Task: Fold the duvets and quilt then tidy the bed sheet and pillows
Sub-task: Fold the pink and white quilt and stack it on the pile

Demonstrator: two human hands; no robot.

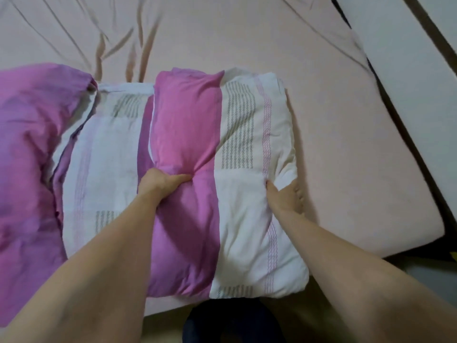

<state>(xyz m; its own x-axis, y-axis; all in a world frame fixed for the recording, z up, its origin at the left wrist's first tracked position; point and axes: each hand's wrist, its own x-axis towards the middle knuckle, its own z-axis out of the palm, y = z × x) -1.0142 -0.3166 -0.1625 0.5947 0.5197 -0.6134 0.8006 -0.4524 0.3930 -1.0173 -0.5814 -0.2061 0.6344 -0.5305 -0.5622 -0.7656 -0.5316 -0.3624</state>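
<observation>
Reaching forward from the near edge of the bed, both bare forearms stretch over a folded duvet (pixel 222 169) banded in pink and white. The left hand (pixel 160 180) grips the pink band, fingers dug into a pinch where the fabric puckers. The right hand (pixel 286 196) grasps the duvet's white right edge, thumb on top and fingers curled underneath. This folded bundle lies on the pale pink bed sheet (pixel 346 144), near the bed's front right corner. Just to its left, touching it, sits a looser purple-pink mass of duvet (pixel 29 144). Beyond them the sheet runs wrinkled toward the far side.
</observation>
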